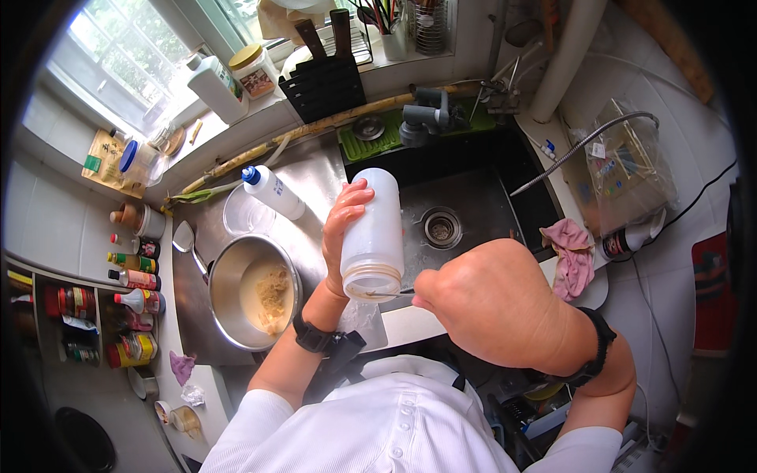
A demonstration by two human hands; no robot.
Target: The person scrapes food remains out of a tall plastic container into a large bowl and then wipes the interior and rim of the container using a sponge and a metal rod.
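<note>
My left hand grips a translucent white plastic jar from its left side, tilted with its open mouth towards me. My right hand is closed on the handle of a thin metal utensil, whose far end is inside the jar's mouth; its tip cannot be made out clearly. Left of my left hand stands a steel bowl with pale liquid and a brownish, lumpy mass in it. A white bottle with a blue cap and a clear round plastic container are behind the bowl.
Behind the jar is a sink with a drain and a grey faucet. A flexible metal hose arches over its right side. A pink cloth hangs at the right edge. A ladle lies left of the bowl, near several condiment bottles.
</note>
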